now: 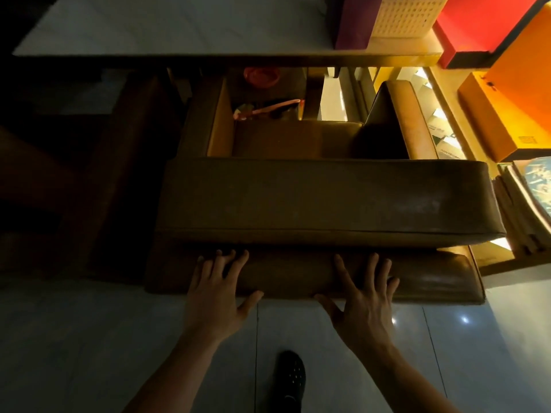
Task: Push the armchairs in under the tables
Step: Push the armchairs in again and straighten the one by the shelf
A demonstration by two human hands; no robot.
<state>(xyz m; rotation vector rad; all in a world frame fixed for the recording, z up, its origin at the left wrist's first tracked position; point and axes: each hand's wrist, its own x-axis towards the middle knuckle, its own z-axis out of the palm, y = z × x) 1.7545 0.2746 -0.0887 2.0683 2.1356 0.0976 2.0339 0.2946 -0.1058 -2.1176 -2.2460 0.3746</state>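
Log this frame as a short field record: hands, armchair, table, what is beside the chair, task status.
left hand: open, fingers spread, flat on the armchair's back
right hand: open, fingers spread, flat on the same back
armchair: brown, seen from behind and above, arms pointing toward the table
table: pale top, its near edge over the front ends of the chair arms
right of chair: orange boxes stacked
floor: glossy pale tiles, one dark shoe behind the hands
task status: seat and back not under the table
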